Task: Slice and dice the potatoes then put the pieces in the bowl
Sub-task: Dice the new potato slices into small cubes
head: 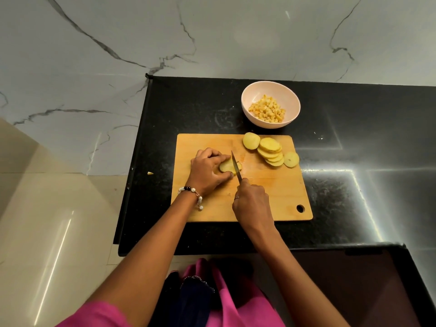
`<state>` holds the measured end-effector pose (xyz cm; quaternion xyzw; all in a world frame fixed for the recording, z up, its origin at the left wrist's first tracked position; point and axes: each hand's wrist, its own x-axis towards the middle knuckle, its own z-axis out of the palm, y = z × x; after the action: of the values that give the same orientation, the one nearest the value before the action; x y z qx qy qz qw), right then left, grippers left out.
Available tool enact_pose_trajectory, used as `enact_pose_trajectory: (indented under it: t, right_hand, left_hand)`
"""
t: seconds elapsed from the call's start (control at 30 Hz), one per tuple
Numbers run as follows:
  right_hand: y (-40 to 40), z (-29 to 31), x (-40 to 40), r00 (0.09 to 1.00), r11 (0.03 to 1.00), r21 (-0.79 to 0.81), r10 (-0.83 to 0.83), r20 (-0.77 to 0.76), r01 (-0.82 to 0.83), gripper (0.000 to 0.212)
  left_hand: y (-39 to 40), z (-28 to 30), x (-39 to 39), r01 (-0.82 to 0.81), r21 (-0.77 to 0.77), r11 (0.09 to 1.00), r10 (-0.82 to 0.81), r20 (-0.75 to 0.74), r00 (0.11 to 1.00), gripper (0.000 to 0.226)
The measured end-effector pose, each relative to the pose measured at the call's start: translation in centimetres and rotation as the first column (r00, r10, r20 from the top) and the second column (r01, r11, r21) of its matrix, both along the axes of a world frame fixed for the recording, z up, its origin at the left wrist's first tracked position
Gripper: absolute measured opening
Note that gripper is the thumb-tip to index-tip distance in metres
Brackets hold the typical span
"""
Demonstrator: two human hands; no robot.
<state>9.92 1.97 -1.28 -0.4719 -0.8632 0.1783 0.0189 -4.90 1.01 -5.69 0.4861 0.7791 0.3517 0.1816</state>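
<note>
Person is dicing on the cutting board, which is sitting on the black table. Left hand is curling over a small stack of potato slices near the board's middle, pinning it down. Right hand is wrapping the handle of the knife, blade coming down through the stack's right edge, just beside the left fingertips.

Main risk: the left fingertips are sitting very close to the blade, so a slip on the wet slices could be nicking them. The stack is short and could be sliding or fanning apart under pressure, giving uneven pieces.

More uncut slices are waiting at the board's far right corner, one round overhanging the board's right edge, likely to be dropping off if bumped. Bowl, just beyond the board's far edge, is already holding diced pieces. One stray bit is lying off the table's left edge.
</note>
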Motion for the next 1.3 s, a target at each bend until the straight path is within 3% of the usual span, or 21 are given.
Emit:
enact_pose_trajectory:
  t: [0.47,0.6,0.67,0.8,1.3]
  right_hand:
    - [-1.0,0.1,-1.5,0.996,0.994,0.103,0.035,0.085,-0.044,0.032]
    - [-3.0,-0.7,0.3,0.982,0.996,0.067,0.048,0.182,-0.061,0.033]
    - [-3.5,-0.5,0.9,0.989,0.997,0.047,0.059,0.138,-0.066,0.039]
    - [-2.9,-0.5,-0.4,0.992,0.995,0.095,0.012,0.122,-0.024,0.041]
    - [-2.3,-0.3,2.3,0.974,0.976,-0.062,-0.199,0.111,0.207,0.049]
  left_hand:
    - [0.3,-0.4,0.2,-0.003,-0.018,1.000,0.003,-0.026,1.000,0.073]
    - [0.3,-0.3,0.2,0.000,-0.015,1.000,0.000,-0.055,0.999,0.062]
    - [0.3,-0.3,0.2,0.007,-0.015,1.000,-0.008,-0.054,0.998,0.055]
    - [0.2,-0.3,-0.1,0.013,0.008,1.000,-0.013,-0.003,1.000,0.070]
    - [-0.1,-0.6,0.0,0.015,0.079,0.997,-0.011,-0.055,0.998,0.065]
